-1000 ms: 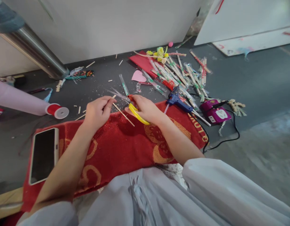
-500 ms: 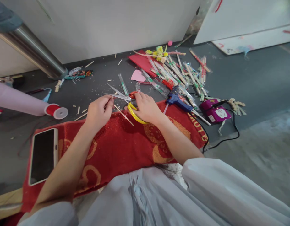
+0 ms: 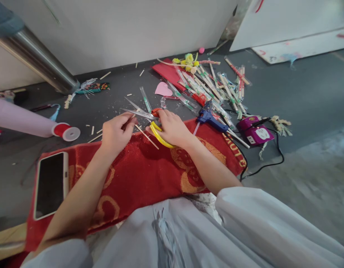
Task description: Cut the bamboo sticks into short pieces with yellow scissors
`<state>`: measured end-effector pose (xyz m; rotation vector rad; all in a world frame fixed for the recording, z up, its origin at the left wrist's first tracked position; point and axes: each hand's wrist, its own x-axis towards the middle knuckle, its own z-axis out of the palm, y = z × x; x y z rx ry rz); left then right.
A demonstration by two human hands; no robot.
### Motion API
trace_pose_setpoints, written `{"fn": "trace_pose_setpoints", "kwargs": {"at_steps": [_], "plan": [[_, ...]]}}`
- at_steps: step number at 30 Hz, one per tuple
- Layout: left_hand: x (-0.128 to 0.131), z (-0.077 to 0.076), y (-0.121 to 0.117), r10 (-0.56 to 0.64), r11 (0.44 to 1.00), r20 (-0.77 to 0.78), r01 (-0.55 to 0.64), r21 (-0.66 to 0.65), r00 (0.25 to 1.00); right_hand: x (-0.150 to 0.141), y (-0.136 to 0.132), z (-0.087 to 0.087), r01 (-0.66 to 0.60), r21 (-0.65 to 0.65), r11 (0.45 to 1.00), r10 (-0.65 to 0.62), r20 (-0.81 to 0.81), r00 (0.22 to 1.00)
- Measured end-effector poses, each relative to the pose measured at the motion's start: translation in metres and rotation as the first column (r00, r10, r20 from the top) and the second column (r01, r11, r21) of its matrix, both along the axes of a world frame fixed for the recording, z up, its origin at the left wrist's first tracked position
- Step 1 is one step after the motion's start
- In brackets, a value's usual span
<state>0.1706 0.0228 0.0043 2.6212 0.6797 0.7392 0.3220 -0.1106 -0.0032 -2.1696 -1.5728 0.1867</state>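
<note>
My right hand (image 3: pixel 173 128) is closed around the handles of a pair of scissors (image 3: pixel 145 114), one loop red-orange, the other yellow. The scissors' blades are parted and point left, over the fingertips of my left hand (image 3: pixel 117 132). Those fingers are pinched on a thin wooden stick (image 3: pixel 137 111), whose short pale end shows by the blades; the rest is hidden by the fingers. Between my hands, another thin wooden stick (image 3: pixel 146 137) lies slanted across the edge of a red patterned towel (image 3: pixel 149 171).
A blue glue gun (image 3: pixel 212 121) rests at the towel's right, near a purple box (image 3: pixel 254 130) with a black cable. Wrapped chopsticks (image 3: pixel 205 85) are heaped behind. A phone-like device (image 3: pixel 51 186) and a ribbon spool (image 3: pixel 71 134) are at left. A pink paper heart (image 3: pixel 163 89) lies ahead.
The scissors have shifted slightly left, with the blades still apart. My left hand has moved a little left, keeping its pinch. Everything else looks the same.
</note>
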Motion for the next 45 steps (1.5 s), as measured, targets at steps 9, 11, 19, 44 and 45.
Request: {"fn": "trace_pose_setpoints", "kwargs": {"at_steps": [9, 11, 19, 44, 45], "plan": [[0.0, -0.002, -0.004, -0.017, 0.999, 0.006, 0.017, -0.049, 1.0, 0.002, 0.001, -0.003, 0.018, 0.028, 0.999, -0.016, -0.053, 0.998], [0.001, -0.001, -0.005, -0.027, 0.998, -0.022, 0.026, -0.051, 0.999, 0.004, 0.001, -0.003, 0.038, 0.03, 0.999, -0.036, -0.061, 0.998], [0.002, 0.001, -0.004, 0.046, 0.997, -0.073, -0.05, -0.059, 0.996, 0.006, 0.001, -0.002, 0.078, -0.008, 0.997, -0.079, -0.023, 0.997], [0.004, 0.003, -0.012, 0.0, 1.0, -0.053, -0.001, -0.022, 0.999, -0.004, -0.002, 0.004, -0.027, -0.049, 0.998, 0.026, -0.02, 0.999], [0.004, 0.004, -0.013, -0.002, 1.0, -0.053, 0.001, -0.024, 0.999, -0.004, -0.002, 0.004, -0.028, -0.046, 0.999, 0.027, -0.021, 0.999]]}}
